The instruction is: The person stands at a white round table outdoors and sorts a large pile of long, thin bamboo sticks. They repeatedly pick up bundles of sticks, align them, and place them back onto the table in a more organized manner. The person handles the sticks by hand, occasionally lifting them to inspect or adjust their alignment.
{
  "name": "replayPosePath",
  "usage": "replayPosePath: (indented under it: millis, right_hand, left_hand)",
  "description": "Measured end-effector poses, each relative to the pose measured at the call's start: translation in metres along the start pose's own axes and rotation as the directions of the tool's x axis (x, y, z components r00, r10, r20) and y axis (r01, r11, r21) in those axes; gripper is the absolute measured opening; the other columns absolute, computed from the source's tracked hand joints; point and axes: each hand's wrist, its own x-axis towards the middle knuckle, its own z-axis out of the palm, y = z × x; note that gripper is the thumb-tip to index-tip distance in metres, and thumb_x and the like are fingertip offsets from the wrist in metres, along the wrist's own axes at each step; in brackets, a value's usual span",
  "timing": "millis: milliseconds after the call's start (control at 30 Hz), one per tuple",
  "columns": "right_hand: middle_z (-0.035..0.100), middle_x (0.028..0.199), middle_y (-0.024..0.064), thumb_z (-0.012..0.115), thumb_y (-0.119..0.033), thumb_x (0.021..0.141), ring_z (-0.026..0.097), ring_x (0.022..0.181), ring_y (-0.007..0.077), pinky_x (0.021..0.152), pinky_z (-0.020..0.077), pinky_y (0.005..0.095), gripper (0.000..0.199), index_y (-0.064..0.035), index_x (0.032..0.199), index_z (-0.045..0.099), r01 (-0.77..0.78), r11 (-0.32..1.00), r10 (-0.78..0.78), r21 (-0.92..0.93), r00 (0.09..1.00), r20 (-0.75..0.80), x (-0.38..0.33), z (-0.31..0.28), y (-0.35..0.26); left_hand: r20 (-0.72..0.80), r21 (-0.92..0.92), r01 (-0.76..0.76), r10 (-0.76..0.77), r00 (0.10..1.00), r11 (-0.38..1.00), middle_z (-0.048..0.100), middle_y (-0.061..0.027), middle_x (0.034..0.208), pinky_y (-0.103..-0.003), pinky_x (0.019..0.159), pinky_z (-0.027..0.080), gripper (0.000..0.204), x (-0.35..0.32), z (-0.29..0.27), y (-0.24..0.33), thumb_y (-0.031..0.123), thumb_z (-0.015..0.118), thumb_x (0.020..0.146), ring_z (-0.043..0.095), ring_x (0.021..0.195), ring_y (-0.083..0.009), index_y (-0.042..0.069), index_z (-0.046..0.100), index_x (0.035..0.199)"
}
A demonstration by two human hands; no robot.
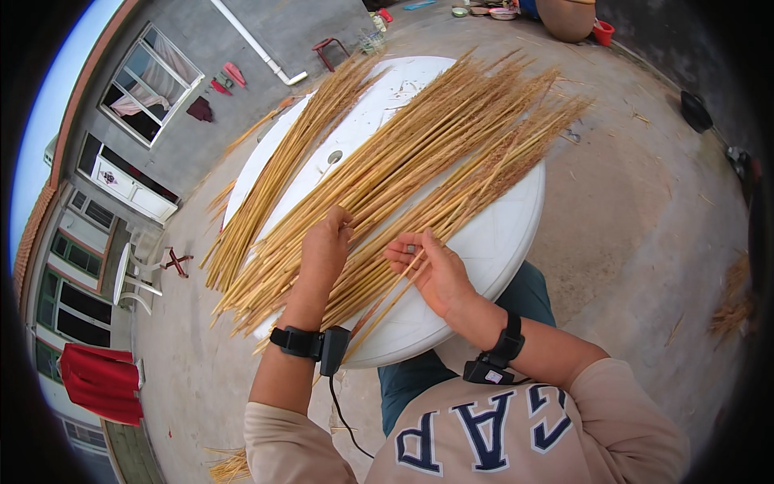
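Closest to me, the right hand [439, 278] is half open, a loose stalk [393, 302] lying across its fingers; the left hand's [325, 246] fingers are curled in narrow, and I cannot tell whether they pinch anything. Under and beyond them the dry stalks lie in three rough groups: a right-hand bunch [459, 206], a thick middle bunch [407, 157] and a left-hand bunch [278, 169]. I'd judge the sorting well along, though I see no ties and a few stalks are out of line. All of it rests on a round white counter [500, 230], which the ends overhang. Past that I have bare concrete ground [605, 234], a white chair [125, 278], a dark red stool [326, 44] and a grey wall [326, 20] with a window [153, 85].
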Motion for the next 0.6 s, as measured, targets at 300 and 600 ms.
replayPosePath:
  millis: [300,600]
  right_hand:
    - [0.057,0.104,0.0165,0.035,-0.038,0.098,0.057,0.101,0.0243,0.085,0.0490,0.0349,0.046,0.0038,0.109,0.051,-0.004,1.000,0.004,-0.026,1.000,-0.005,-0.001,0.002,-0.001]
    - [0.057,0.104,0.0154,0.035,-0.038,0.098,0.058,0.101,0.0243,0.084,0.0487,0.0342,0.045,0.0033,0.109,0.051,-0.014,1.000,0.014,-0.021,1.000,0.004,0.001,-0.001,0.001]
  left_hand:
    - [-0.065,-0.067,0.021,-0.025,0.998,0.998,0.064,-0.0164,0.080,-0.038,0.064,0.048,0.016,0.009,-0.003,-0.013,0.004,0.063,0.078,0.062,0.074,-0.0321,0.003,0.057,0.093]
    - [0.003,0.141,-0.146,0.147,0.989,0.979,0.064,-0.0105,0.076,-0.039,0.064,0.048,0.006,-0.013,0.011,0.001,0.008,0.067,0.072,0.061,0.074,-0.0313,0.009,0.064,0.078]
